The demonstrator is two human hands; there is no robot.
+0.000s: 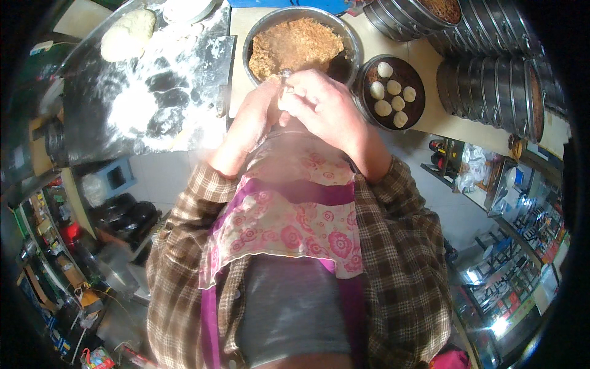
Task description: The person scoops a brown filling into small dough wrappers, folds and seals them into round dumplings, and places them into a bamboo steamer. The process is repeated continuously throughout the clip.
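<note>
Just in front of the near rim of a large metal bowl (355, 34), my two hands meet. The bowl holds a brownish, crumbly filling (297, 44). My left hand (256, 110) is cupped around a small piece of pale dough (282, 98), mostly hidden by fingers. From the other side, the curled fingers of my right hand (322, 99) close on that dough. A small shiny metal end (286, 72) of a utensil pokes out by the right fingertips; the rest of it is covered. To the right, a round steamer tray (366, 110) carries several small white buns (393, 87).
Left of the bowl lies a dark work board (87, 99) dusted with flour, bearing a big dough lump (128, 36) and a white round container (188, 9). Stacked metal steamers (488, 97) occupy the right of the counter (424, 108). Blue plastic (288, 3) is behind the bowl.
</note>
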